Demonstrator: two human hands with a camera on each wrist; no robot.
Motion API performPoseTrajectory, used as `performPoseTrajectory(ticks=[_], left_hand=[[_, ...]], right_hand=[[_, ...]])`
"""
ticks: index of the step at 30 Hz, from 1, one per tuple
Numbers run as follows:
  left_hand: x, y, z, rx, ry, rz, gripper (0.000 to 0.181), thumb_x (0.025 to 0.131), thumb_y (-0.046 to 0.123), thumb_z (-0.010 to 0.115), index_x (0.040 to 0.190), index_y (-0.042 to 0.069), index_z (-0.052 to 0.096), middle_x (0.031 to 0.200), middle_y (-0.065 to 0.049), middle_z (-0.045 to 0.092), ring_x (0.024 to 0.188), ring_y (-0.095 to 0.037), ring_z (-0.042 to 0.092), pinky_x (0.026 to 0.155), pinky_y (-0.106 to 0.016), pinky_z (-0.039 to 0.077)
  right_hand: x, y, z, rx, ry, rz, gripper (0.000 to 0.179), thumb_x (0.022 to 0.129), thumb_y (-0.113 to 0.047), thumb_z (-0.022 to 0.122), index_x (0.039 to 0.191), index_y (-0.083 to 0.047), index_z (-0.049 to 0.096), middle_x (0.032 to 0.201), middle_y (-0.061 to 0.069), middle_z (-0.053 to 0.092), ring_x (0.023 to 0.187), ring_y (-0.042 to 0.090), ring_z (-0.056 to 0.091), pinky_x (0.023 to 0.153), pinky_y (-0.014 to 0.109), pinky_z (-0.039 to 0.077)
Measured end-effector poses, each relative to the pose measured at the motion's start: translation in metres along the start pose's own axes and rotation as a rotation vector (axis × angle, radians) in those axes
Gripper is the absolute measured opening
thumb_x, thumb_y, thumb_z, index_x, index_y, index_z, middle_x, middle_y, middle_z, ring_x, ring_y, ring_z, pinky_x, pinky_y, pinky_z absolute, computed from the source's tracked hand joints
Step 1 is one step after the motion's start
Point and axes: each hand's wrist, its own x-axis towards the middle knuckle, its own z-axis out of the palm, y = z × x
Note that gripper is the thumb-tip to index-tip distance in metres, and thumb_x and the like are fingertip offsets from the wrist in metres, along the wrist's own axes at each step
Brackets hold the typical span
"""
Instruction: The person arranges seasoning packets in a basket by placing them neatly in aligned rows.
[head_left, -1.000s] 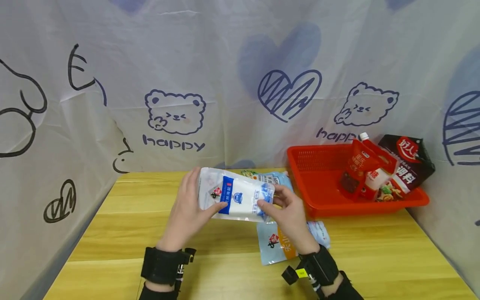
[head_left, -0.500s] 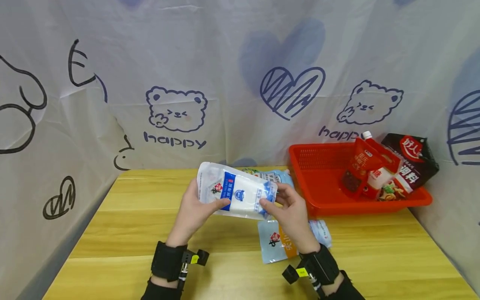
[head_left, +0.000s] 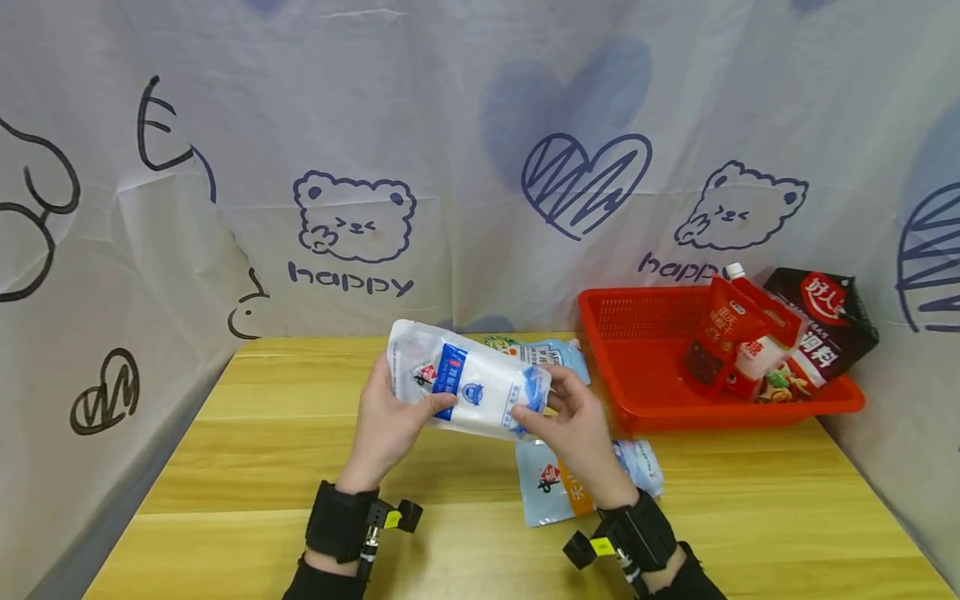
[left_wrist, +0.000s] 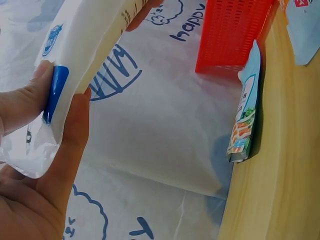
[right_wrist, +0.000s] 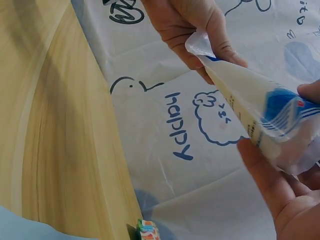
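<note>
A white and blue bag of sea salt (head_left: 491, 392) is held up over the table, its left end a little higher. My left hand (head_left: 386, 425) grips the left end, thumb on the printed front and fingers behind, as the left wrist view shows with the bag (left_wrist: 75, 55) between them. At the other end my right hand (head_left: 581, 433) pinches the bag with the thumb in front and fingertips at the back edge. Below the right hand a light blue and orange pouch (head_left: 543, 492) lies on the table, partly hidden by that hand. Another light blue pouch (head_left: 562, 357) lies behind the salt.
A red plastic basket (head_left: 622, 417) stands at the back right. Inside its right side are a red pouch (head_left: 720, 329), a red and white spouted bag (head_left: 750, 362) and a black seasoning bag (head_left: 821, 333). The wooden table (head_left: 247, 467) meets a patterned cloth (head_left: 465, 167) at the back.
The bag's left end has risen slightly and the bag is more tilted. My left hand and wrist have shifted a little right; the right hand has hardly moved.
</note>
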Motion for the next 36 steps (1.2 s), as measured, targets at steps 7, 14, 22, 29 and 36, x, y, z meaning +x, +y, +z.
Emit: performPoseTrajectory(ticks=[7,14,22,29,36], left_hand=[[-0.0026,0.0053,0.0007,-0.031,-0.01,0.09,0.067,0.079,-0.009,0.085,0.136,0.003,0.051,0.118,-0.015,0.069,0.099,-0.033,0.073,0.074,-0.035,0.064],[-0.0046,0.0092,-0.0008,0.049,-0.016,0.152,0.062,0.079,-0.007,0.086,0.133,0.002,0.055,0.118,-0.015,0.071,0.1,-0.031,0.073,0.076,-0.035,0.064],[-0.0047,0.0076,-0.0005,0.141,-0.103,0.177,0.054,0.078,-0.002,0.088,0.126,0.004,0.062,0.117,-0.011,0.073,0.104,-0.026,0.071,0.089,-0.046,0.06],[-0.0068,0.0076,0.0035,0.207,-0.211,0.184,0.048,0.082,0.002,0.087,0.124,0.006,0.065,0.111,-0.007,0.075,0.098,-0.02,0.073,0.085,-0.036,0.062],[-0.0066,0.0055,0.0088,0.249,-0.254,0.239,0.047,0.081,0.0,0.086,0.122,0.006,0.066,0.111,-0.008,0.076,0.099,-0.02,0.074,0.086,-0.033,0.061]], right_hand=[[0.0018,0.0005,-0.0026,-0.057,-0.05,-0.008,0.052,0.093,-0.002,0.075,0.142,-0.005,0.055,0.132,0.022,0.062,0.103,0.028,0.069,0.084,0.034,0.062],[0.0024,-0.0037,-0.006,-0.236,-0.049,-0.027,0.048,0.093,-0.012,0.079,0.139,-0.011,0.062,0.142,0.01,0.062,0.118,0.031,0.063,0.094,0.039,0.058],[0.0029,-0.0026,-0.0086,-0.286,-0.109,-0.102,0.047,0.093,-0.01,0.079,0.137,-0.007,0.064,0.137,0.011,0.067,0.125,0.029,0.064,0.108,0.052,0.051],[0.002,-0.002,-0.0062,-0.365,-0.164,-0.076,0.042,0.095,-0.017,0.078,0.135,-0.01,0.067,0.128,0.007,0.072,0.116,0.024,0.067,0.098,0.036,0.056],[0.0011,0.0021,-0.0054,-0.337,-0.213,-0.112,0.03,0.099,-0.016,0.073,0.129,-0.01,0.071,0.118,0.004,0.075,0.1,0.018,0.072,0.089,0.035,0.061]])
